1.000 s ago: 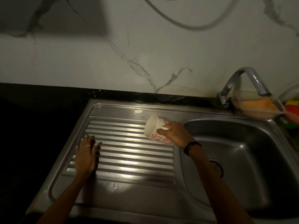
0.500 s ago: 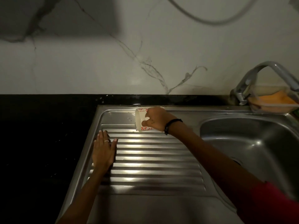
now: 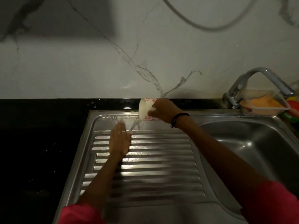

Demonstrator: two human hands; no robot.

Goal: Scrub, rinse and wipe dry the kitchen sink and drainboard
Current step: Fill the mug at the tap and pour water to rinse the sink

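A ribbed steel drainboard (image 3: 161, 175) fills the middle, with the sink bowl (image 3: 252, 143) to its right. My right hand (image 3: 163, 110) grips a white cup with red flowers (image 3: 144, 109), tipped on its side over the drainboard's far edge. Water runs from the cup's mouth onto the steel. My left hand (image 3: 119, 139) lies flat, fingers straight, on the wet ribs just left of the stream.
A chrome tap (image 3: 252, 83) arches over the sink at the far right. Beside it sits a clear plastic tub (image 3: 265, 103) holding an orange sponge. Black countertop (image 3: 40, 143) spreads to the left, and a white marbled wall rises behind.
The cup has moved to the far edge of the drainboard and now pours water. My left hand has slid up the ribs toward the stream.
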